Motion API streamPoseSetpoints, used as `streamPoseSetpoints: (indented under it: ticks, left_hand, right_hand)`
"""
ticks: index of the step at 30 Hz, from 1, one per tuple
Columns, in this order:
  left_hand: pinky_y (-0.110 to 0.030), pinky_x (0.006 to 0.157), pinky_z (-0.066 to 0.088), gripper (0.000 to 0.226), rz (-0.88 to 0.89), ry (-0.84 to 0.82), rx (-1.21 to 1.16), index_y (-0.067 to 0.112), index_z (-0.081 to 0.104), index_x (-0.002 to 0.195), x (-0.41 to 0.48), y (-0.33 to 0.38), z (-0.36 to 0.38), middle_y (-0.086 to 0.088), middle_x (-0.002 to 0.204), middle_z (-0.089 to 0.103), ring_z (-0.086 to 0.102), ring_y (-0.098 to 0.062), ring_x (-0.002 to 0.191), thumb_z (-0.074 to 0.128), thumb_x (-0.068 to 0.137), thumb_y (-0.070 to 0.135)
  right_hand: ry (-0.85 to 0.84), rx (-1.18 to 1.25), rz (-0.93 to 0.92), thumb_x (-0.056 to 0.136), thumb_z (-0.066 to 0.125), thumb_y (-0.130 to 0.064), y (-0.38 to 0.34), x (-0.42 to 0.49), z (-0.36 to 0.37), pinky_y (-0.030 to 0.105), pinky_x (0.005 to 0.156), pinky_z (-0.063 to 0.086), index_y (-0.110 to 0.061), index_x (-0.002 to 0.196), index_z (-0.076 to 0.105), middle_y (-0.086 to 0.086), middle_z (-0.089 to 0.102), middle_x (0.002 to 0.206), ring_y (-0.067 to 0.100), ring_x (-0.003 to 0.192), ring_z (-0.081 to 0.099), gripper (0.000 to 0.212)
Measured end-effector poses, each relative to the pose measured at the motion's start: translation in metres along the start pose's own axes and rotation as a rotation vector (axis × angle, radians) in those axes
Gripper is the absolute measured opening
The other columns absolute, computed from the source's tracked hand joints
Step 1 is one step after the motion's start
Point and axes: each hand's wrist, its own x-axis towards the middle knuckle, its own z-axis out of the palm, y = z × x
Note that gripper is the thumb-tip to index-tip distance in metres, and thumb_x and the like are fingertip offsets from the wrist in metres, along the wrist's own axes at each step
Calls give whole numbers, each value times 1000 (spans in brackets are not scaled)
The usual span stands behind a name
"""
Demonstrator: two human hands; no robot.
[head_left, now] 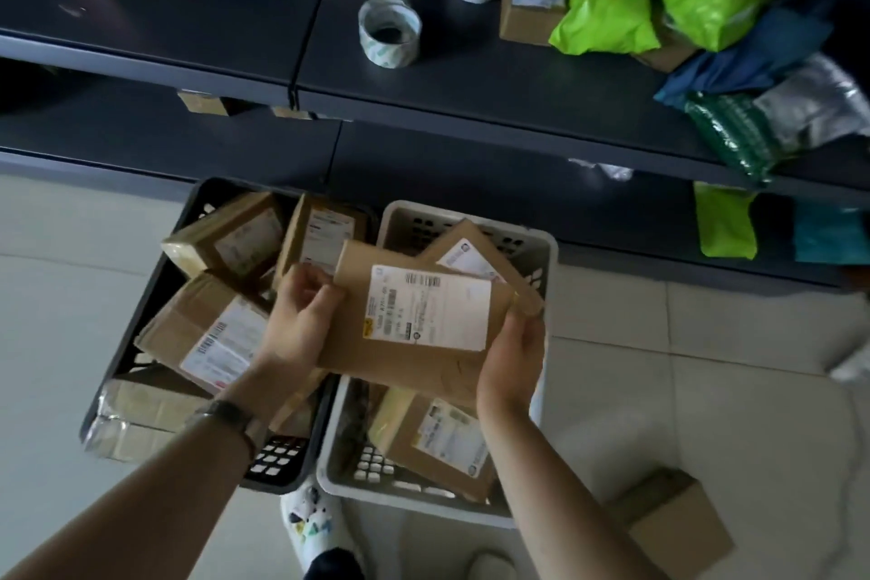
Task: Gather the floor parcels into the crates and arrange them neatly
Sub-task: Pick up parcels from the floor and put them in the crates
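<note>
A flat brown cardboard parcel (414,320) is held level between both hands above the two crates. The left hand (301,320) pinches its left edge with thumb on top; the right hand (511,358) cups its right lower corner from beneath. A large white shipping label (428,313) covers much of its top, carrying barcodes and a small yellow mark; the print is too blurred to read. Beneath the left hand stands a dark crate (141,311), packed with labelled brown boxes lying at mixed angles. Beneath the right hand is a pale grey crate (536,250) holding two more labelled boxes. On the tiled floor (706,344), below and right of the right hand, lies one brown box (678,527), outside the crates.
</note>
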Motion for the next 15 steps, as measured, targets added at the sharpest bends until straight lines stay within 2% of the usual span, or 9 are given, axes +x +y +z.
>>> streamPoseSetpoints:
  ticks: [2,3,5,7,9,10,12,14,15]
  left_hand:
    - [-32,68,46,6,-41,-5,122,16,52,100,-16,-29,22,-3,96,61,60,-18,85,53,95,21]
    - [-34,72,48,12,-74,-11,235,17,55,104,-23,-44,31,-5,102,63,60,-20,87,53,94,23]
    - [-37,78,50,33,-159,-97,401,16,54,123,-36,-68,50,-9,115,62,59,-22,93,51,91,24]
    - [-37,85,48,52,-206,-142,462,15,37,144,-53,-77,72,-12,134,50,53,-26,110,51,94,18]
    - [-42,104,37,66,-137,-89,571,18,22,153,-70,-79,92,-11,153,26,31,-32,135,54,95,17]
    - [-46,112,28,70,-74,-49,635,22,19,154,-79,-76,102,-8,156,17,21,-32,141,55,94,19]
    - [-51,116,17,69,49,24,699,30,21,151,-95,-71,124,-3,154,15,16,-33,140,57,91,23]
    - [-52,116,16,65,106,56,703,28,30,145,-112,-64,152,-4,149,19,18,-32,137,59,88,20]
    - [-51,116,17,63,134,63,696,25,35,143,-120,-61,168,-5,148,21,19,-32,137,59,86,17]
  right_hand:
    - [-17,-91,-7,99,40,-39,32,-3,-33,27,62,43,-14,96,52,-2,62,85,20,80,62,28]
    - [-55,-156,-1,92,37,-49,52,-4,-46,31,67,45,-14,97,53,1,63,89,24,85,62,38]
    - [-207,-363,24,83,31,-60,93,-1,-67,38,84,51,-17,115,57,6,64,115,24,102,62,60]
    - [-371,-502,118,93,40,-53,121,2,-84,43,103,46,-21,142,43,6,50,142,25,124,53,58]
    - [-479,-416,199,98,45,-46,130,6,-103,43,112,39,-27,155,22,-2,38,154,24,137,44,64]
    - [-490,-341,212,98,45,-45,129,10,-113,43,114,37,-28,157,15,-2,33,158,23,140,41,68]
    - [-486,-201,212,101,47,-38,124,22,-138,39,116,34,-27,158,12,0,28,161,20,144,36,68]
    - [-487,-104,217,103,48,-28,119,35,-166,29,113,33,-23,158,15,1,28,161,19,145,34,64]
    - [-480,-80,215,103,48,-27,118,40,-182,29,111,33,-23,157,17,2,28,161,19,145,34,62]
